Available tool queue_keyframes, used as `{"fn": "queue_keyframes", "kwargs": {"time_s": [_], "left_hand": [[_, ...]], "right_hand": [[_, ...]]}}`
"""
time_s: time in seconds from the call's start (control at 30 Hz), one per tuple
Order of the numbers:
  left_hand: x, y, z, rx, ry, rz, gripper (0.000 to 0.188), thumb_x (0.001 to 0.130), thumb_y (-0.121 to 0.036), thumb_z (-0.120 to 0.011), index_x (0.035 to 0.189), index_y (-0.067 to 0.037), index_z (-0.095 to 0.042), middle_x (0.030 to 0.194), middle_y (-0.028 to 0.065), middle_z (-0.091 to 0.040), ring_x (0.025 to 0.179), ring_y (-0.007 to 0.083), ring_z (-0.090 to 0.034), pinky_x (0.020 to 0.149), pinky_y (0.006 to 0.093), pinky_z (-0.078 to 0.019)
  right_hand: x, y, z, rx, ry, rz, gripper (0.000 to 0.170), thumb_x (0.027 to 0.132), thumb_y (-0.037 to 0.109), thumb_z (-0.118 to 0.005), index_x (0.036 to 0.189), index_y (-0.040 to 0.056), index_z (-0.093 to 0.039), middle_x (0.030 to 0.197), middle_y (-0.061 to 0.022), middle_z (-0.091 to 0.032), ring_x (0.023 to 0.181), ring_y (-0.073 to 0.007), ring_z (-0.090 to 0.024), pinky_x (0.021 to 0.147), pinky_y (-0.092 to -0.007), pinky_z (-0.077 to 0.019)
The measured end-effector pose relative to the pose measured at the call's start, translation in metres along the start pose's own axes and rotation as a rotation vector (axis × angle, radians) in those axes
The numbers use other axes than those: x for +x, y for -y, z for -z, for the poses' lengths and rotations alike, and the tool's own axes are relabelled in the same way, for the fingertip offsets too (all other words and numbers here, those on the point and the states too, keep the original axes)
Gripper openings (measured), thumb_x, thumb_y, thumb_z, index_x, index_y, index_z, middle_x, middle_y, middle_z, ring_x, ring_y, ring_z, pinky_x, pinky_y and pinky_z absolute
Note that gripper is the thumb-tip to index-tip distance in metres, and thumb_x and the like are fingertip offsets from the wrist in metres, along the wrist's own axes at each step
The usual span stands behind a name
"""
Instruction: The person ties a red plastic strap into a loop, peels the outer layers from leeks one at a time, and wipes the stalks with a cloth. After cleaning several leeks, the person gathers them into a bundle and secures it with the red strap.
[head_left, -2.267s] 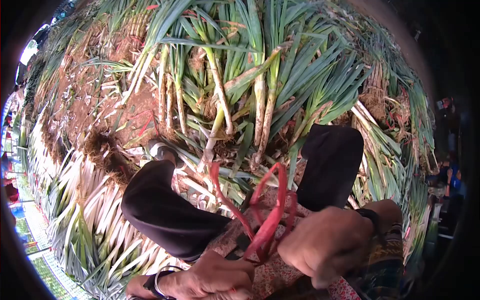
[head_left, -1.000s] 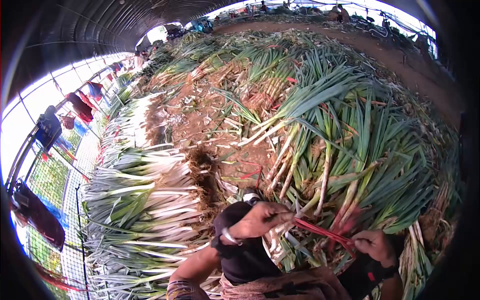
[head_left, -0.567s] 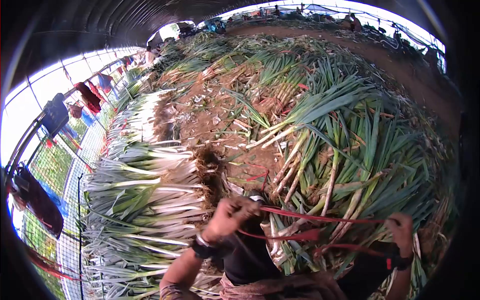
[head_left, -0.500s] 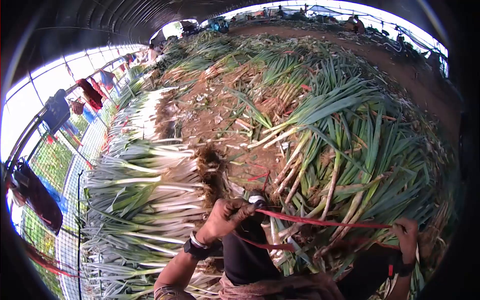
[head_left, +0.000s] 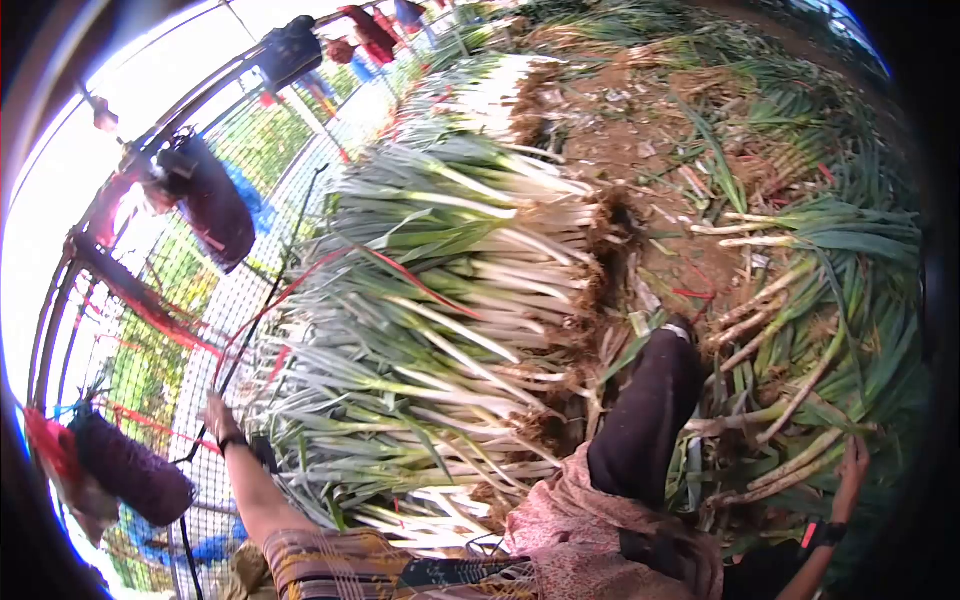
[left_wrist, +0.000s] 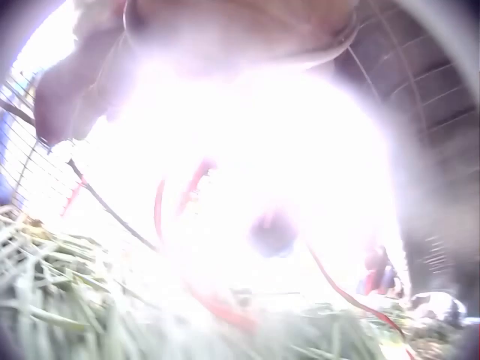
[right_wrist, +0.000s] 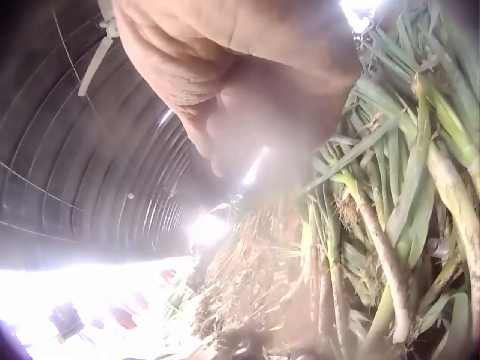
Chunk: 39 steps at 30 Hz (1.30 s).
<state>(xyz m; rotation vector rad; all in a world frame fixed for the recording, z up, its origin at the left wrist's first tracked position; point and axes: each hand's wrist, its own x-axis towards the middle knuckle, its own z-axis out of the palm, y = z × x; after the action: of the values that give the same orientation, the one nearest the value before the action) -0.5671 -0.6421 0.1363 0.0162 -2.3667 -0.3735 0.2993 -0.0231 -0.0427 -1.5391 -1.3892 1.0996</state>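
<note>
My left hand [head_left: 218, 415] reaches out to the far left, beside the mesh fence. It holds one end of a thin red plastic strip [head_left: 340, 252], which arcs through the air above the leek leaves. Glare washes out much of the left wrist view, where the blurred hand [left_wrist: 75, 97] shows at the upper left. Trimmed leeks [head_left: 520, 265] lie in a long row, white stems and roots toward the middle. On the right, my right hand [head_left: 853, 465] hangs low beside a heap of untrimmed leeks [head_left: 800, 440]; its fingers droop loosely in the right wrist view, with nothing visible in them.
Behind the left hand runs a mesh fence [head_left: 285, 170] with a rail where bags [head_left: 215, 205] and more red strips [head_left: 170, 325] hang. A bent leg in dark trousers [head_left: 645, 420] separates the row from the heap. Bare soil [head_left: 670, 230] with scraps lies ahead.
Both hands earlier stretched red strips between them over the legs. Now they are far apart: the left has swung out left with a strip trailing, the right has lowered. The head view has turned left.
</note>
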Motion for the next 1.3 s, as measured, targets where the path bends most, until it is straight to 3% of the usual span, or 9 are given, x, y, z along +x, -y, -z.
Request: {"fn": "queue_keyframes", "kwargs": {"time_s": [0.03,0.07,0.23,0.37,0.5,0.7,0.87,0.93,1.3], "left_hand": [[-0.013,0.026,0.031,0.037,0.023,0.745,0.062,0.082,-0.047,-0.047,0.125,-0.004,-0.037,0.113,0.0238,-0.050,0.114,0.0311,-0.044,0.095,0.0412,-0.0369],[-0.046,0.039,0.056,0.194,-0.079,0.887,0.062,0.079,-0.046,-0.051,0.124,-0.004,-0.038,0.115,0.0252,-0.047,0.113,0.0323,-0.045,0.092,0.0424,-0.0388],[-0.149,0.065,-0.027,0.274,0.169,0.855,0.066,0.069,-0.032,-0.065,0.123,-0.004,-0.039,0.123,0.0266,-0.042,0.114,0.0375,-0.044,0.094,0.0459,-0.0381],[-0.161,-0.090,-0.144,0.199,0.410,0.242,0.073,0.074,-0.028,-0.061,0.132,0.001,-0.026,0.124,0.0219,-0.044,0.116,0.0352,-0.042,0.099,0.0397,-0.0327],[-0.177,-0.335,-0.262,-1.120,0.703,-0.296,0.059,0.080,-0.004,-0.056,0.132,0.004,-0.030,0.135,0.0193,-0.034,0.119,0.0284,-0.040,0.100,0.0350,-0.0318],[-0.453,-0.668,-0.019,-1.523,1.349,-0.885,0.052,0.079,0.001,-0.059,0.127,-0.007,-0.044,0.124,0.0102,-0.050,0.107,0.0168,-0.050,0.082,0.0292,-0.0460],[-0.675,-0.670,0.062,-1.447,2.085,-0.930,0.051,0.075,0.004,-0.062,0.123,-0.006,-0.049,0.109,0.0061,-0.056,0.093,0.0128,-0.053,0.078,0.0245,-0.0451],[-0.723,-0.649,0.074,-1.309,1.788,-1.278,0.043,0.075,-0.006,-0.065,0.116,-0.001,-0.053,0.100,0.0074,-0.061,0.088,0.0123,-0.055,0.076,0.0258,-0.0459],[-0.926,-0.594,0.084,-0.954,2.030,-0.934,0.029,0.077,-0.019,-0.066,0.099,-0.003,-0.053,0.079,0.0048,-0.058,0.069,0.0120,-0.054,0.059,0.0276,-0.0444]], "right_hand": [[0.003,0.001,-0.008,0.006,0.010,-0.023,0.030,0.089,0.027,-0.051,0.106,0.0032,-0.056,0.062,0.0083,-0.036,0.049,-0.0005,-0.028,0.042,-0.0186,-0.0206],[0.001,0.012,-0.024,-0.004,0.028,-0.026,0.030,0.089,0.027,-0.051,0.107,0.0025,-0.055,0.063,0.0082,-0.036,0.049,-0.0008,-0.027,0.042,-0.0185,-0.0199],[0.006,0.043,-0.065,-0.047,0.169,0.014,0.028,0.089,0.024,-0.052,0.106,0.0032,-0.056,0.068,0.0081,-0.040,0.054,-0.0009,-0.030,0.046,-0.0189,-0.0225],[-0.007,0.061,-0.055,-0.032,0.021,0.033,0.035,0.085,0.028,-0.056,0.110,0.0027,-0.056,0.100,-0.0012,-0.055,0.084,-0.0112,-0.051,0.073,-0.0243,-0.0397],[-0.033,0.073,-0.043,0.272,-0.100,0.175,0.030,0.086,0.024,-0.055,0.105,0.0009,-0.059,0.093,0.0006,-0.059,0.081,-0.0085,-0.053,0.072,-0.0228,-0.0416],[-0.035,0.036,0.014,0.315,-0.259,0.008,0.014,0.086,0.013,-0.055,0.096,0.0032,-0.059,0.068,0.0034,-0.050,0.058,-0.0064,-0.046,0.053,-0.0219,-0.0381],[-0.045,0.025,0.046,0.516,-0.331,0.042,0.014,0.084,0.014,-0.059,0.089,0.0011,-0.061,0.067,0.0007,-0.054,0.057,-0.0058,-0.045,0.050,-0.0207,-0.0343],[-0.051,0.034,0.060,0.526,-0.299,0.065,0.016,0.086,0.018,-0.057,0.083,0.0023,-0.060,0.064,0.0008,-0.052,0.053,-0.0048,-0.040,0.049,-0.0211,-0.0314],[-0.054,0.038,0.078,0.698,-0.500,0.042,0.009,0.088,0.011,-0.055,0.087,0.0045,-0.061,0.070,0.0029,-0.050,0.056,-0.0039,-0.041,0.051,-0.0186,-0.0345]]}}
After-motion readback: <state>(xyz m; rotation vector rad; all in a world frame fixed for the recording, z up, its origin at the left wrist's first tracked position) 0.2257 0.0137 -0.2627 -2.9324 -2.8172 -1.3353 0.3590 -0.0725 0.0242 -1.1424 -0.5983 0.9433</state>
